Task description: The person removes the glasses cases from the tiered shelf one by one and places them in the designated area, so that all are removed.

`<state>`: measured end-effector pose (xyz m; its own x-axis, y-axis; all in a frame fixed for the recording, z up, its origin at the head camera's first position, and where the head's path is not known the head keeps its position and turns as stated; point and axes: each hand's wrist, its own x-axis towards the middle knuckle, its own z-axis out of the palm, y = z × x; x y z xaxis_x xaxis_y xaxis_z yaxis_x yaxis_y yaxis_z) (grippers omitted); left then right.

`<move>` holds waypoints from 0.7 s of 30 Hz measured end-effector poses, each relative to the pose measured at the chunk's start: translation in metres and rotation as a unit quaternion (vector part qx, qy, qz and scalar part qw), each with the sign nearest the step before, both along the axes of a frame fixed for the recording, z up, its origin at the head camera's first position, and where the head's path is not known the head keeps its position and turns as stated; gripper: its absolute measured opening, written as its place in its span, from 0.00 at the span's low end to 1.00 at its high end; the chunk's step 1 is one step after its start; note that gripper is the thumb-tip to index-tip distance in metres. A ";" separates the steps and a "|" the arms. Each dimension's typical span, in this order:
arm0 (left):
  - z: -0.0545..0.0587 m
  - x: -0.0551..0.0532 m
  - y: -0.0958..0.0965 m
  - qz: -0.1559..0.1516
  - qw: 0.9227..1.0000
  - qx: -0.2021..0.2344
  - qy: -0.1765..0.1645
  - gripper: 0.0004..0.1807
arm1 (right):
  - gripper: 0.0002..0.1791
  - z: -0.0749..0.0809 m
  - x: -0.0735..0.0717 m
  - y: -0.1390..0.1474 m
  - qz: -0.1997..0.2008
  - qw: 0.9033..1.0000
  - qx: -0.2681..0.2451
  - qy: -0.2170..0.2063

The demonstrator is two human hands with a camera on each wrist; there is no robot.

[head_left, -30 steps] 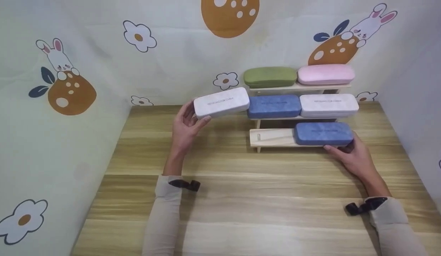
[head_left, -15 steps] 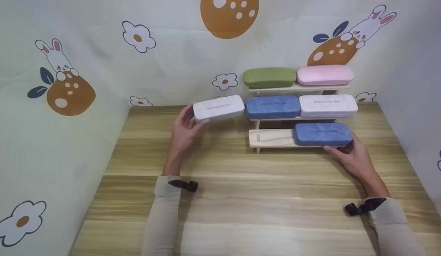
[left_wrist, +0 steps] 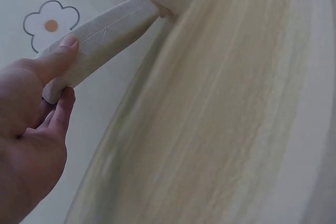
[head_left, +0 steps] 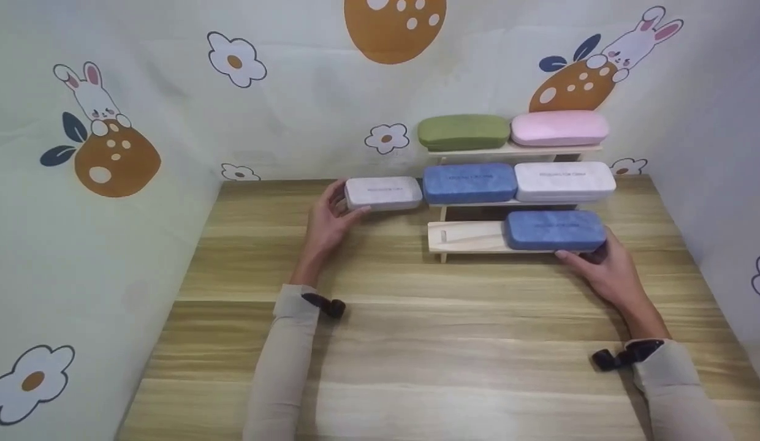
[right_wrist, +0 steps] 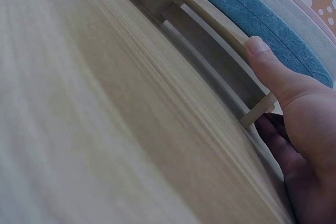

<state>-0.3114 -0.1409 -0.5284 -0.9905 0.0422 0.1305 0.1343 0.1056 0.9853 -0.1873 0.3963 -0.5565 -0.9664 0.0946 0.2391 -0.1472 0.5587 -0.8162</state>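
Observation:
My left hand (head_left: 331, 223) holds a greyish-white glasses case (head_left: 383, 193) by its left end, thumb on the front side. That case lies nearly level just left of the three-tier wooden stand (head_left: 466, 237); the left wrist view shows the thumb and fingers pinching the case (left_wrist: 113, 38). Whether its underside touches the table cannot be told. My right hand (head_left: 613, 269) grips the right end of the stand's bottom shelf. In the right wrist view its thumb lies at the shelf edge against a blue glasses case (right_wrist: 268, 24), with fingers behind the stand's leg (right_wrist: 258, 111).
On the middle shelf sit another blue case (head_left: 470, 184) and a white case (head_left: 565, 182). Up top are a green case (head_left: 463, 131) and a pink case (head_left: 559, 128). A patterned cloth backdrop (head_left: 306, 110) rises behind the wooden table (head_left: 447, 343).
My left hand has shifted slightly right, and the white case has gone lower and turned from tilted to nearly level. My right hand has stayed in place on the stand.

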 end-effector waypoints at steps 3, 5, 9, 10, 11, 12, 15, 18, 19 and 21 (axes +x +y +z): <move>-0.003 -0.006 0.003 -0.006 1.000 -0.016 0.003 0.49 | 0.49 -0.001 0.000 0.000 0.002 1.000 -0.001 -0.002; -0.005 -0.010 0.004 -0.013 0.999 -0.029 0.009 0.48 | 0.49 -0.001 0.000 -0.002 0.005 1.000 -0.013 -0.001; -0.008 -0.017 0.007 -0.014 0.996 -0.083 0.030 0.45 | 0.48 -0.003 0.001 -0.003 0.000 1.000 -0.017 0.005; -0.008 -0.020 0.007 -0.012 0.995 -0.097 0.036 0.45 | 0.47 -0.003 0.001 -0.003 -0.001 1.000 -0.018 0.006; -0.008 -0.021 0.007 -0.009 0.993 -0.111 0.038 0.44 | 0.47 -0.004 0.001 -0.003 -0.004 1.000 -0.014 0.006; -0.009 -0.023 0.006 -0.006 0.992 -0.122 0.038 0.44 | 0.47 -0.004 0.001 -0.003 -0.007 1.000 -0.008 0.005; -0.011 -0.028 0.004 -0.010 0.991 -0.128 0.028 0.43 | 0.48 -0.003 0.001 -0.002 -0.013 1.000 0.002 -0.001; -0.014 -0.031 0.000 -0.022 0.993 -0.115 0.015 0.43 | 0.48 -0.002 0.001 -0.001 -0.016 1.000 0.010 -0.009; -0.016 -0.032 -0.001 -0.027 0.993 -0.111 0.012 0.42 | 0.48 -0.002 0.001 -0.001 -0.015 1.000 0.010 -0.010; -0.019 -0.033 -0.003 -0.032 0.994 -0.107 0.008 0.42 | 0.48 -0.003 0.001 -0.001 -0.012 1.000 0.007 -0.009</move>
